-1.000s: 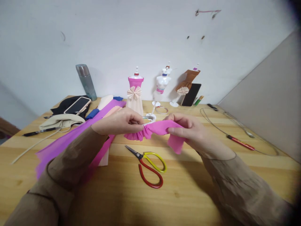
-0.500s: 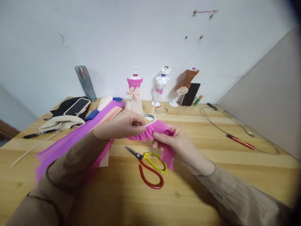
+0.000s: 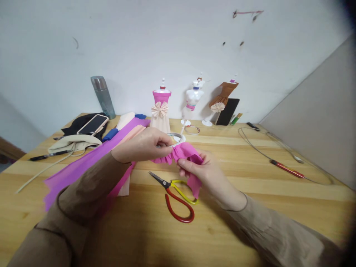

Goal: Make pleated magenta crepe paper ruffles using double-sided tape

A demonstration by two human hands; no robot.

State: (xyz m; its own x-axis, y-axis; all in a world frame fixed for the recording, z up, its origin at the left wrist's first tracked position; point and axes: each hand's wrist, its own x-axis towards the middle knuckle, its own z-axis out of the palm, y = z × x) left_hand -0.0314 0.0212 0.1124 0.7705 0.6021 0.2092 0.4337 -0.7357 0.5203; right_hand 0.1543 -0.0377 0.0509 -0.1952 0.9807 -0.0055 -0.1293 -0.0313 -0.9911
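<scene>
Both my hands hold a strip of pink crepe paper (image 3: 185, 152) above the wooden table (image 3: 250, 193). My left hand (image 3: 143, 145) pinches the gathered, ruffled end of the strip. My right hand (image 3: 203, 170) grips the strip just to the right of it, fingers closed, and the loose end hangs down past the palm. Under the hands lie scissors (image 3: 178, 196) with one red and one yellow handle. A roll of tape (image 3: 178, 137) sits just behind the paper.
Long pink and peach paper sheets (image 3: 83, 163) lie at the left. Behind stand three small mannequins, the nearest in a pink dress (image 3: 161, 109). A phone (image 3: 92, 124), a grey bottle (image 3: 102, 96), a pen (image 3: 46, 155) and a red-handled tool (image 3: 286, 168) with wire also rest here.
My right hand has slid left along the strip towards my left hand, so the gathered part has grown tighter. The left hand has stayed almost in place.
</scene>
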